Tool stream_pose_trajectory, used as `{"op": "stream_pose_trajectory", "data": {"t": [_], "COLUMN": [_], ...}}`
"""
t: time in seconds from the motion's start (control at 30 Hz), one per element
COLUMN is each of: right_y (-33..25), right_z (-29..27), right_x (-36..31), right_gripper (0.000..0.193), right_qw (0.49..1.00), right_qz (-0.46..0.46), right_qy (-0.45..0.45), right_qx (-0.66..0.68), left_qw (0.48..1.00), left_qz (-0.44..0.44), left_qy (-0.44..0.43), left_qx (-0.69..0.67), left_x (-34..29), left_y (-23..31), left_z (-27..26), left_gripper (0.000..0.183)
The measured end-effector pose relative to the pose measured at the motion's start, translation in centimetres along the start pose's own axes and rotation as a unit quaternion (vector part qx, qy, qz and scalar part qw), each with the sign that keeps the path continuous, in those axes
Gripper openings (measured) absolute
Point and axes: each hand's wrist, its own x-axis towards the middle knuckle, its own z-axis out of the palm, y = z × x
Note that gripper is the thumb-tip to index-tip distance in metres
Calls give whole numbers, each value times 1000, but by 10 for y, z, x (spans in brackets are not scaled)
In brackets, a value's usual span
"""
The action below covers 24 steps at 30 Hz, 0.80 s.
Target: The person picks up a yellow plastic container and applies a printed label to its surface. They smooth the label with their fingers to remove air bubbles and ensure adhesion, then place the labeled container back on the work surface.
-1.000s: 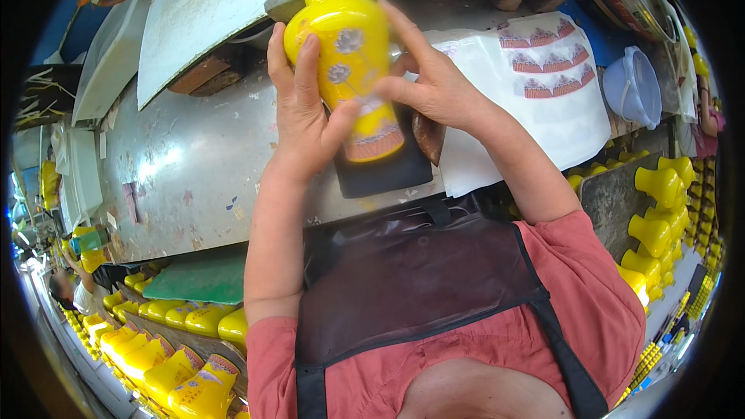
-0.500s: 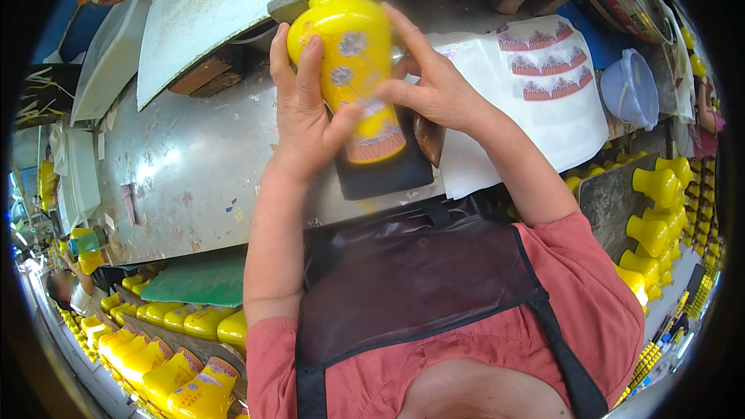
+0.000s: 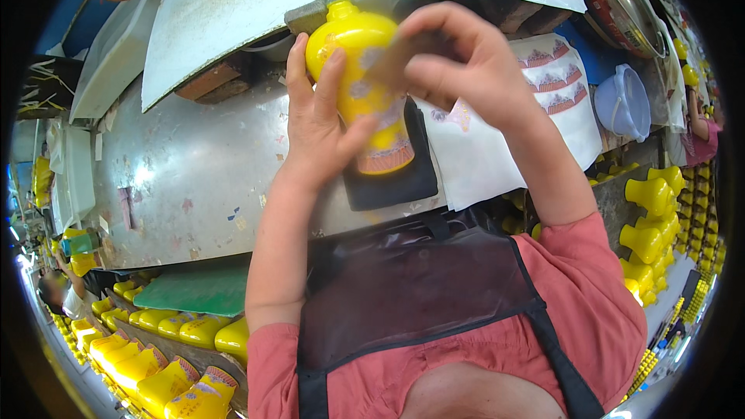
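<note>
A glossy yellow vase-shaped bottle with purple flower decals and a pink patterned band at its base lies on a black pad. Its neck rests at a grey block or folded cloth. My left hand is closed round the bottle's left side, thumb across its lower body. Over the bottle's right side, my right hand grips a flat brown scraper-like piece, smeared by motion. Whether this piece touches the bottle, I cannot tell.
White decal sheets lie right of the pad on the metal table. A light blue bucket stands at the right. A white board sits raised on bricks. Several yellow bottles stand lower left, more at right.
My right hand has left the bottle's surface and taken up the brown piece that lay beside the pad. My left hand still holds the bottle. The whole view has shifted slightly.
</note>
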Motion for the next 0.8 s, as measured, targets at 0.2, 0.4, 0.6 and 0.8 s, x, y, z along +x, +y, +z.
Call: {"op": "stream_pose_trajectory", "data": {"t": [0.2,0.4,0.6,0.8], "right_y": [-4,35,30,6], "right_z": [20,11,18,16], "right_x": [24,-30,-50,-6], "right_gripper": [30,23,27,33], "right_qw": [734,770,892,838], "right_qz": [-433,-460,-290,-270], "right_qy": [100,-58,8,203], "right_qx": [-513,-439,-346,-428], "left_qw": [1000,896,907,899], "left_qz": [-16,-201,-222,-250], "left_qy": [21,40,58,67], "left_qx": [-2,-394,-352,-353], "left_x": [-2,-5,1,4], "left_y": [3,15,28,32], "left_z": [1,3,6,8], "left_gripper": [106,82,84,91]}}
